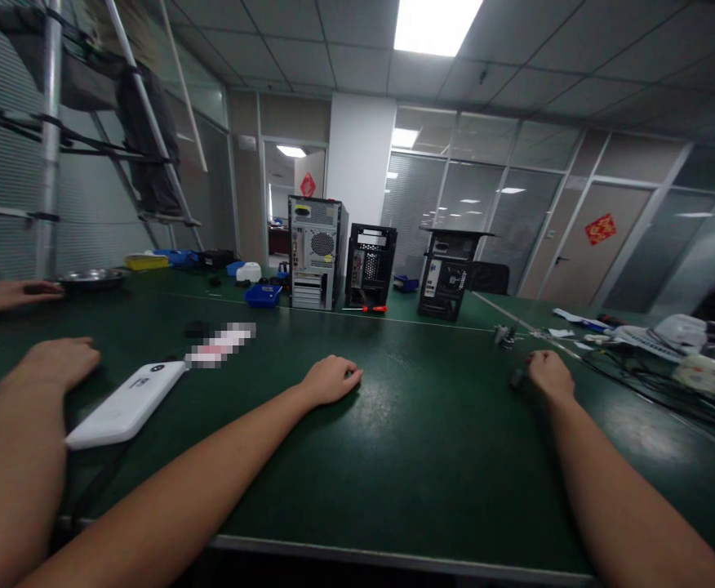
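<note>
At the far left, another person's hand (2, 294) lies by a metal bowl (91, 279). Nearer, a second hand (57, 363) that is not ours rests just beside a white device (125, 404) on the green table (431, 457). Our left hand (333, 380) lies palm down mid-table, fingers loosely curled, grasping nothing that we can see. Far behind it stand three computer towers (317, 253), with a red-handled screwdriver (366, 309) before them. Our right hand (550, 374) is curled on the table, and a small dark piece (517, 377) sits at its left edge. We cannot tell whether the fingers grip it. Cables (669, 384) sprawl at the right.
</note>
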Tool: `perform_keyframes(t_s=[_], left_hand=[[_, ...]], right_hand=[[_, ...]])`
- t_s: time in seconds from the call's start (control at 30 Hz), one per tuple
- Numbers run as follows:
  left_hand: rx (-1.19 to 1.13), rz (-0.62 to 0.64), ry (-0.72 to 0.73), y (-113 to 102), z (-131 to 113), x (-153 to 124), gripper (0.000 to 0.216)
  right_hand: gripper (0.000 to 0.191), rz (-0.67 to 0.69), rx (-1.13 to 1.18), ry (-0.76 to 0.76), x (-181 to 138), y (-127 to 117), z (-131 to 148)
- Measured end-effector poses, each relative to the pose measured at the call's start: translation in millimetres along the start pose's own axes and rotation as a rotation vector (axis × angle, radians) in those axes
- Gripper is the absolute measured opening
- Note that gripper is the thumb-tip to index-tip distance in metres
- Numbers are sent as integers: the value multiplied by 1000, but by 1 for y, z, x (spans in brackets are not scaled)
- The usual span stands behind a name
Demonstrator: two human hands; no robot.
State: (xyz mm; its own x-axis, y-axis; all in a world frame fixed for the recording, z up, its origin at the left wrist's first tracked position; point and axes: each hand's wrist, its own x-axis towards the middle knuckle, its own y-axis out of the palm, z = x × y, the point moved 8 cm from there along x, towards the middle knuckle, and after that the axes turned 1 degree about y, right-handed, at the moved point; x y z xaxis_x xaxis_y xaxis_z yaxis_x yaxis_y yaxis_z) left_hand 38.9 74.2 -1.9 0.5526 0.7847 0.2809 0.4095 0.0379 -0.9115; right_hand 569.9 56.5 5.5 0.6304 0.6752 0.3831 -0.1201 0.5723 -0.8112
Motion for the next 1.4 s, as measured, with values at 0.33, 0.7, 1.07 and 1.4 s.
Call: perform_keyframes(t_s=[0.33, 0.7, 1.07, 1.4], left_hand=[[-29, -3, 10, -3, -2, -2, 42], [-34, 6, 0, -2, 0, -1, 43], [-32, 5, 6, 0, 0, 0, 43], [-52, 13, 13, 0, 2, 0, 44]], right_hand=[[44, 20, -88, -181, 8, -25, -8], [49, 93, -65, -214, 4, -8, -7], [47, 127, -61, -209, 5, 2, -10], [48, 112, -26, -136, 2, 3, -13]])
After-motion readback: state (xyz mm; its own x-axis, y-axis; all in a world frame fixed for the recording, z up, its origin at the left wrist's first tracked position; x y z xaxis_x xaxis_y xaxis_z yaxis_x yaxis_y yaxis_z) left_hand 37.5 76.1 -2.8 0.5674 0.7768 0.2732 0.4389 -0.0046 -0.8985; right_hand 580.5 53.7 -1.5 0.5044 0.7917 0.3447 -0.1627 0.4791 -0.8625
